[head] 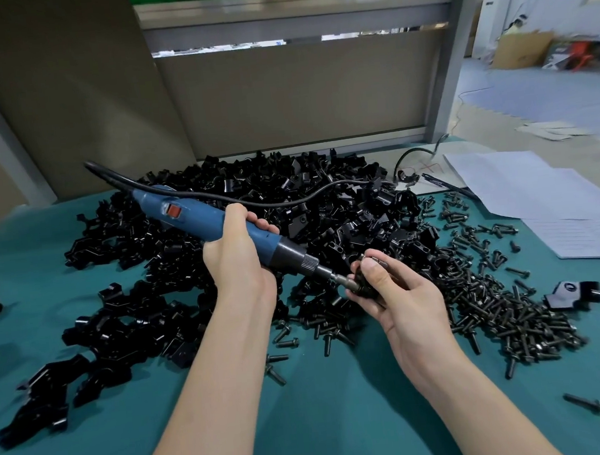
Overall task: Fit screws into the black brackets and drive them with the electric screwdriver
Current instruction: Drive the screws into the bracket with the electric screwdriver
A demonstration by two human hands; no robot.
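Teal table [328,426] holds two heaps, brackets [287,191] and screws [500,310]; left grip [235,255] wraps one screwdriver [194,215], right grip [389,292] pinches one bracket [360,281].

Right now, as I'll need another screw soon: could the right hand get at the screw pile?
Likely yes: the right hand is beside the screw pile with nothing between them, though it now grips a bracket at the tip of the screwdriver.
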